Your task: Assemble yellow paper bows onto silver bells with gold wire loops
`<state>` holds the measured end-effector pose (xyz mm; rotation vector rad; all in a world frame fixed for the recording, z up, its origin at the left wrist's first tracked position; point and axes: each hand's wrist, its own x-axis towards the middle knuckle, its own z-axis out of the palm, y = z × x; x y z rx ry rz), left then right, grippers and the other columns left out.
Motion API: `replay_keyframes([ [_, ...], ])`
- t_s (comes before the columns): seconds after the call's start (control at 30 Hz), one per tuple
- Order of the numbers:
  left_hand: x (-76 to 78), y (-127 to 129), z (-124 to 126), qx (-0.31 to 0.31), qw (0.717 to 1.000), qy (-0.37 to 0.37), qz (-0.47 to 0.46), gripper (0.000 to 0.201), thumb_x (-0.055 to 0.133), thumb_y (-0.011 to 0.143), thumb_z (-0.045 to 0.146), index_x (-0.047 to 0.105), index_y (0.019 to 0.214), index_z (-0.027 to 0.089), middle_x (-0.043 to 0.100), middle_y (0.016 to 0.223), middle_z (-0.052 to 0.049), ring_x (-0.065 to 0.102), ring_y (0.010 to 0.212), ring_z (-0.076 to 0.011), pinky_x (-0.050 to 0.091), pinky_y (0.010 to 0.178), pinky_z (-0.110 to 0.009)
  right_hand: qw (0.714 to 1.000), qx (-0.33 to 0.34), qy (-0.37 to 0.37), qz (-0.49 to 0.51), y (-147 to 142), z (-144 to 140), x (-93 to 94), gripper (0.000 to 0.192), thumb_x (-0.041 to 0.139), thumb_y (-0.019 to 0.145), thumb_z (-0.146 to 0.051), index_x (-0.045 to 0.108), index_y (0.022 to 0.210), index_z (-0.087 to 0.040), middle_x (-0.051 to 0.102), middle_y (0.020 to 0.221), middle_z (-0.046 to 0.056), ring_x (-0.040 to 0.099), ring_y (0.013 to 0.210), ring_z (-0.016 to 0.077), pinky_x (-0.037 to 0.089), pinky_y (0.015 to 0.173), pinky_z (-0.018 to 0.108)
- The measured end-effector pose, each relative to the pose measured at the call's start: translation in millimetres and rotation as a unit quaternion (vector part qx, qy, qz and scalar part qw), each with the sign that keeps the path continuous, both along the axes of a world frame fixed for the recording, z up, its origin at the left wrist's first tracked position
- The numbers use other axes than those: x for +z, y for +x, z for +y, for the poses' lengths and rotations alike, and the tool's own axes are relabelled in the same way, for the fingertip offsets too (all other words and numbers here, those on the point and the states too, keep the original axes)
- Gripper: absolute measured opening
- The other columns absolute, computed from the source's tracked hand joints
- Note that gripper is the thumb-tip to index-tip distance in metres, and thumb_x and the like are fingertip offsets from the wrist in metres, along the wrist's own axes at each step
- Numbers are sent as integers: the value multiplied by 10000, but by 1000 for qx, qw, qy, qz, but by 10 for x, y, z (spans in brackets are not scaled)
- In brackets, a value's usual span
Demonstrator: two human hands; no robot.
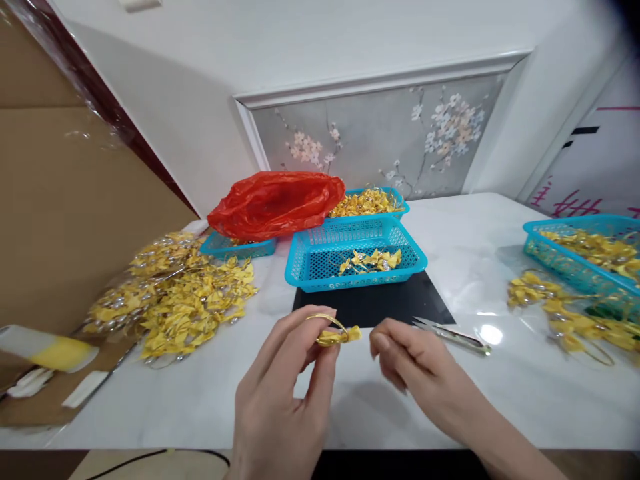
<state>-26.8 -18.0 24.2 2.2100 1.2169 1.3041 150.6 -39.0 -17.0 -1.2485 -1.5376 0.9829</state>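
Note:
My left hand pinches a small yellow ribbon bow with a gold loop between thumb and fingers, just above the near edge of a black mat. My right hand hovers a short way to the right of the bow, fingers curled, holding nothing that I can see. Small metal snips lie on the white table just beyond my right hand. Behind the mat stands a blue basket holding a few finished yellow bows.
A heap of yellow bows lies at left beside cardboard. A red plastic bag covers a blue basket; another basket of bows stands behind. At right, a blue basket and loose bows.

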Motion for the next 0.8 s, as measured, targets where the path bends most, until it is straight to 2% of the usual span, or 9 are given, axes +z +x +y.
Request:
replay_keyframes([
  [0.07,19,-11,-18,-2,1000,8,9,312,592,866,68,645,1040,321,652,1146,25,653,1010,-144,573,846,-218,997,-33,25,-64,74,21,-38,261,420,978,-306,551,779,-198,494,606,-22,435,553,138,362,565,275],
  [0.13,49,-4,-46,-13,1000,-2,8,282,608,857,72,668,984,316,658,1131,26,657,1010,-149,574,842,-225,995,-44,40,-78,118,7,-31,148,499,942,-277,629,937,-207,631,888,47,549,714,170,421,652,301],
  [0.2,80,17,-76,-28,999,-30,-7,256,634,845,88,693,928,323,667,1113,35,672,989,-146,582,771,-189,996,-61,57,-36,122,-50,41,231,528,943,-309,593,1160,-263,619,1136,63,602,899,190,475,698,296],
  [0.27,104,43,-101,-52,995,-71,-38,251,647,838,103,712,900,337,675,1090,41,675,997,-150,580,695,-153,997,-47,42,55,92,-124,161,259,519,962,-361,549,1207,-283,637,1054,39,627,877,170,503,636,254],
  [0.33,120,64,-124,-76,989,-105,-72,270,652,831,107,727,899,357,683,1065,45,668,1013,-152,575,669,-130,992,6,-2,126,48,-180,284,187,524,968,-386,588,1078,-249,630,825,-3,618,717,133,488,564,213],
  [0.4,132,74,-147,-86,982,-139,-96,276,658,823,108,743,886,363,688,1040,45,665,993,-139,572,691,-118,986,39,-25,161,6,-203,369,173,541,966,-372,611,939,-215,597,696,-29,571,610,97,463,533,182],
  [0.53,163,67,-189,-98,960,-219,-145,228,701,796,132,767,824,348,681,978,40,655,953,-121,560,758,-110,976,31,-33,215,-32,-208,403,197,541,964,-313,622,835,-189,581,614,-39,508,539,72,428,505,162],
  [0.67,203,53,-193,-120,944,-260,-162,202,722,793,156,783,833,344,679,996,27,649,977,-128,554,773,-112,986,-6,7,166,-53,-268,392,201,526,966,-289,618,813,-196,536,608,-47,466,538,78,380,482,176],
  [0.8,191,88,-171,-125,940,-270,-165,143,744,798,239,797,898,327,685,1125,-5,666,983,-153,567,789,-155,992,-53,107,45,-119,-345,400,157,505,946,-194,608,828,-202,532,643,-42,466,551,86,354,474,197],
])
